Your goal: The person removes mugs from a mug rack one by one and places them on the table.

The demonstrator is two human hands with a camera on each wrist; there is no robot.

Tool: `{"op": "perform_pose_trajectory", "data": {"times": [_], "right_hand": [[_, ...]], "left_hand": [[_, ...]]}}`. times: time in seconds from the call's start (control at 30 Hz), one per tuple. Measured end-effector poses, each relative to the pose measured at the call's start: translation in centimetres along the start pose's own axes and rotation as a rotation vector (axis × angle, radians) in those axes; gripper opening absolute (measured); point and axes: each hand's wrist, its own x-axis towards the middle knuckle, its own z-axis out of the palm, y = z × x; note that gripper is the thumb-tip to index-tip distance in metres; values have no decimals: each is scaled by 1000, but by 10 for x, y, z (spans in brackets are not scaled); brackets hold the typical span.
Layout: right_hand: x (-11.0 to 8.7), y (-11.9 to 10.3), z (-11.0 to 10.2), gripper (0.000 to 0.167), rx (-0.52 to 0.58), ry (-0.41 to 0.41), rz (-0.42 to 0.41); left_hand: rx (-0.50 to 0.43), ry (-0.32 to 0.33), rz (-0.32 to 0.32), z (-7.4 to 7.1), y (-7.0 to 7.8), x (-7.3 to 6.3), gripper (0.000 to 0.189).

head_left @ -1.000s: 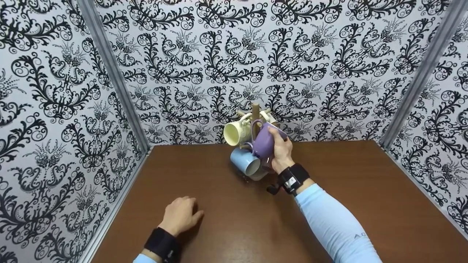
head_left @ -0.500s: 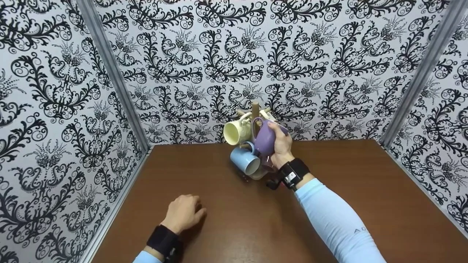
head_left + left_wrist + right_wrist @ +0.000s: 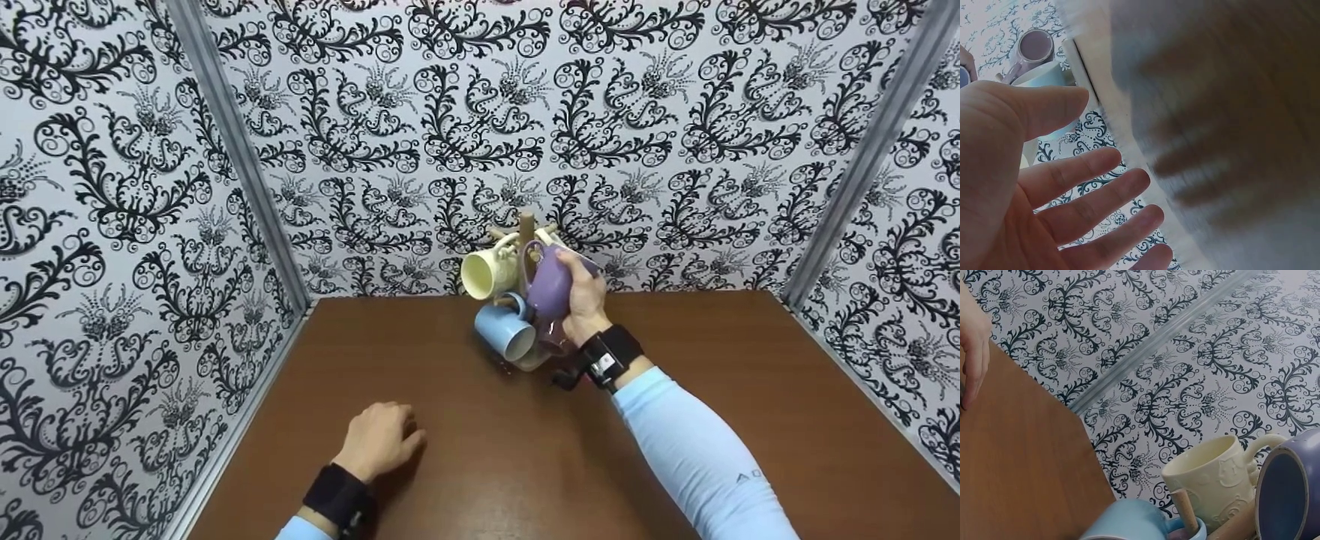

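My right hand (image 3: pixel 586 301) grips the body of a purple mug (image 3: pixel 550 289), thumb on its upper side. The mug's handle points left, close to the post of a wooden mug tree (image 3: pixel 526 223); whether a peg passes through it cannot be told. A cream mug (image 3: pixel 484 274) and a light blue mug (image 3: pixel 504 331) hang on the tree, left of the purple one. In the right wrist view, the purple mug (image 3: pixel 1297 489) sits beside the cream mug (image 3: pixel 1210 475). My left hand (image 3: pixel 379 439) rests on the table, fingers loosely bent and holding nothing.
A mauve mug (image 3: pixel 553 341) hangs low, partly behind my right wrist. Behind the purple mug, a white mug (image 3: pixel 546 238) is mostly hidden. The brown table (image 3: pixel 480 465) meets patterned walls (image 3: pixel 360 150) at the back and sides.
The right hand and the purple mug have shifted slightly right, baring more of the light blue mug's handle. The left hand has slid a little right on the table.
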Motion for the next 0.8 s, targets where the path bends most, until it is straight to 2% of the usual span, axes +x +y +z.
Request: {"op": "perform_pose_trajectory", "data": {"times": [0.1,0.13,0.23,0.33,0.37,0.47,0.7,0.8], "right_hand": [[-1,-2,0,32,-7,-3,-2],[-1,-2,-1,32,-12,-5,-4],[-2,-3,-1,32,-20,-10,-13],[-2,-3,-1,28,-9,-7,-32],[-3,-3,0,27,-9,-2,-38],[-4,-3,-1,26,-25,11,-48],[-4,-2,-7,29,-86,-8,-44],[-4,0,-10,27,-79,-18,-61]], "left_hand": [[-16,19,24,2,-2,0,27],[-11,40,49,8,-7,0,28],[-44,44,71,9,-8,0,28],[-94,3,55,9,-7,1,26],[-120,-30,28,3,-2,0,24],[-147,-75,-2,1,1,1,22],[-137,-86,-18,-1,5,2,24],[-156,-98,-12,-1,6,1,24]]}}
